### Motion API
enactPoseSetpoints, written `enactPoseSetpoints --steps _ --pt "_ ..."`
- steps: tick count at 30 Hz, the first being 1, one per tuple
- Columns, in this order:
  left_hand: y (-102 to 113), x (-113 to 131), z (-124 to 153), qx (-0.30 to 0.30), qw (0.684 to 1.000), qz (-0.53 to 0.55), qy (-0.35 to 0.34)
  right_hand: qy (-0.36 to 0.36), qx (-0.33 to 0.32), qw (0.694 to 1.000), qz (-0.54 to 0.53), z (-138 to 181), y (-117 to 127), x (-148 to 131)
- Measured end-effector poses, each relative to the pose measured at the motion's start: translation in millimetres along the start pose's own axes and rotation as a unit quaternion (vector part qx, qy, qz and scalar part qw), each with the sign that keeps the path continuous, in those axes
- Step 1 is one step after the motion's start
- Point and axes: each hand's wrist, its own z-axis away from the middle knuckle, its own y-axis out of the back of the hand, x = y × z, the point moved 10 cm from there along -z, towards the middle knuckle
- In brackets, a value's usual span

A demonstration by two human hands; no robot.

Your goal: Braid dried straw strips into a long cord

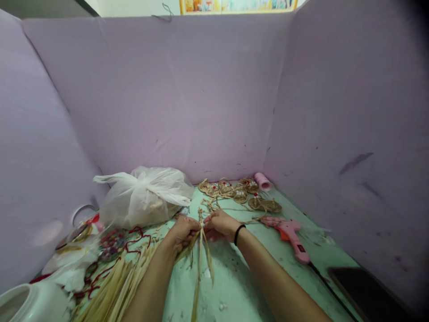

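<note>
My left hand [184, 231] is closed in a pinch on a braid of dried straw-coloured leaf strips [200, 250]. From the other side, my right hand [219, 225], with a black band at the wrist, is also closed on the braid, its fingertips near those of the left. The plaited end points away from me, and loose strips hang toward me between my forearms. A bundle of more dried strips [117, 286] lies at the left, partly behind my left forearm. Just beyond the hands are several small woven slipper-shaped pieces [240, 193] with red and white beads.
A knotted white plastic bag [147, 197] sits at the back left. Red yarn [134, 243], a bag of small coloured bits [113, 243] and a white jar [36, 304] are at left. At right lie a pink glue gun [291, 235], a pink thread spool [263, 182] and a dark flat object [365, 290].
</note>
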Motion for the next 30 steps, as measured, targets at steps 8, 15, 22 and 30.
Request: enactPoseSetpoints --steps 8,15,22,30 --pt "-1.0 -1.3 -0.2 -0.003 1.0 -0.008 0.003 0.021 -0.043 0.999 0.025 -6.7 -10.0 6.8" --pt "1.8 -3.8 -2.5 0.002 0.999 -0.046 0.012 0.08 0.018 0.992 0.098 -16.0 4.7 2.1" --pt "-0.2 8.7 0.9 -0.002 0.995 -0.095 -0.024 0.066 0.05 0.993 0.081 -20.7 9.8 6.9" --pt "6.1 23.9 -1.8 0.05 0.973 -0.215 -0.075 0.078 0.035 0.995 0.048 -23.5 5.6 9.6"
